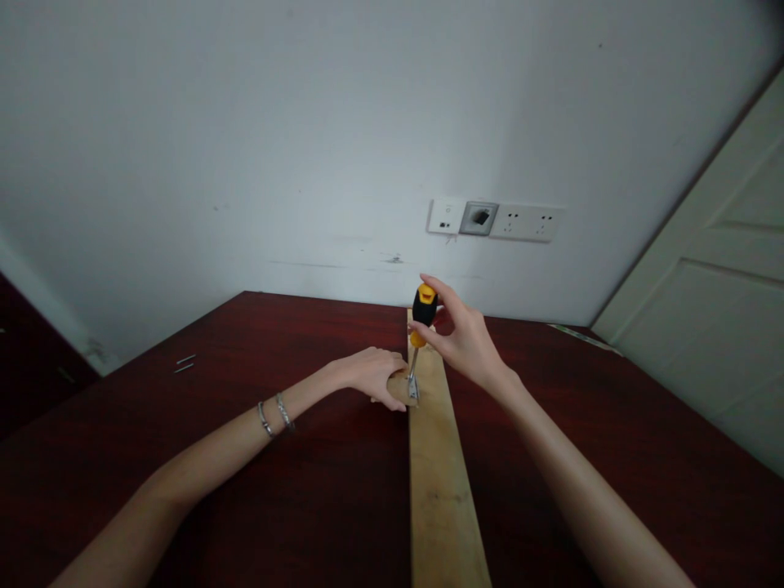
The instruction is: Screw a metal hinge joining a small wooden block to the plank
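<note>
A yellow and black screwdriver [425, 305] stands nearly upright in my right hand [465, 333], its handle between thumb and fingers. Its metal shaft points down at a small metal bracket [413, 388] by the left edge of a long wooden plank [439, 474]. Whether the tip sits in a screw is too small to tell. My left hand [375, 374] is curled round a small light-brown wooden piece [398, 389] beside the plank, thumb towards me. The bracket lies where this piece and the plank meet.
The plank runs across a dark red table [294, 498] towards the wall. Two thin metal rods [184, 364] lie at the table's left. Sockets and switches [523, 222] are on the wall behind. A pale panelled door [723, 269] stands at the right.
</note>
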Demonstrator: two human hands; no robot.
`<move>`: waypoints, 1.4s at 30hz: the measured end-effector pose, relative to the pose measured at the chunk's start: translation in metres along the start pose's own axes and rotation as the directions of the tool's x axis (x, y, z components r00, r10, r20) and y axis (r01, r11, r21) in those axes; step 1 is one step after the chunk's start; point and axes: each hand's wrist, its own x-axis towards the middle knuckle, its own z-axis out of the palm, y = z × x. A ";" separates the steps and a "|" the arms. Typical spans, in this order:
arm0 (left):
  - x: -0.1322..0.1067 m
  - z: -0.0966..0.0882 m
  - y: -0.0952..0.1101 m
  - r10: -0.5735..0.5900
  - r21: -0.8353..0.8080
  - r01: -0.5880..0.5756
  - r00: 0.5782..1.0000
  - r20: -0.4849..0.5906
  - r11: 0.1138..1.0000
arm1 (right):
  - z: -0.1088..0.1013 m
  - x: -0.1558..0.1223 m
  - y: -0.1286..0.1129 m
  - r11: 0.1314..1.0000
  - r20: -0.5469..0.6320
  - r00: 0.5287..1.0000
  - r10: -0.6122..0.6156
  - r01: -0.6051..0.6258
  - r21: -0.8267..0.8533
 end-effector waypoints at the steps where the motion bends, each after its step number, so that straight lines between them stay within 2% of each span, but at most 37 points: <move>1: 0.000 0.000 0.000 -0.002 0.005 0.002 1.000 -0.004 1.000 | 0.000 0.000 0.000 1.000 -0.015 1.000 0.000 0.000 -0.003; 8: -0.001 -0.002 0.002 -0.021 0.007 0.021 1.000 0.014 1.000 | -0.001 0.000 0.001 0.998 -0.091 0.995 -0.030 0.025 -0.057; 15: -0.001 0.000 -0.001 0.004 0.024 -0.004 1.000 0.005 1.000 | -0.013 0.002 -0.006 0.996 -0.161 0.986 -0.044 0.031 -0.087; 18: -0.001 -0.001 -0.004 0.005 0.031 -0.004 1.000 -0.009 1.000 | -0.018 0.004 0.002 0.995 -0.211 0.977 0.004 -0.026 -0.101; 21: -0.002 -0.004 -0.007 0.002 0.043 -0.001 1.000 -0.022 0.999 | -0.019 0.006 0.021 0.983 -0.219 0.970 0.102 -0.133 -0.130; 25: -0.004 -0.009 -0.011 0.008 0.058 -0.005 0.999 -0.040 0.998 | -0.009 0.001 0.058 0.940 -0.044 0.962 0.271 -0.274 -0.204; 28: -0.005 -0.011 -0.014 0.021 0.051 -0.019 0.999 -0.049 0.998 | 0.006 -0.009 0.083 0.924 0.094 0.940 0.327 -0.297 -0.242; 30: -0.006 -0.011 -0.014 0.030 0.044 -0.028 0.998 -0.051 0.999 | 0.016 -0.016 0.095 0.913 0.187 0.909 0.371 -0.320 -0.254; 35: -0.006 -0.009 -0.013 0.027 0.045 -0.024 0.998 -0.064 0.999 | 0.036 -0.026 0.109 0.885 0.367 0.809 0.459 -0.380 -0.270; 42: -0.006 -0.010 -0.015 0.022 0.018 -0.020 0.997 -0.068 1.000 | 0.047 -0.034 0.117 0.877 0.471 0.741 0.479 -0.382 -0.290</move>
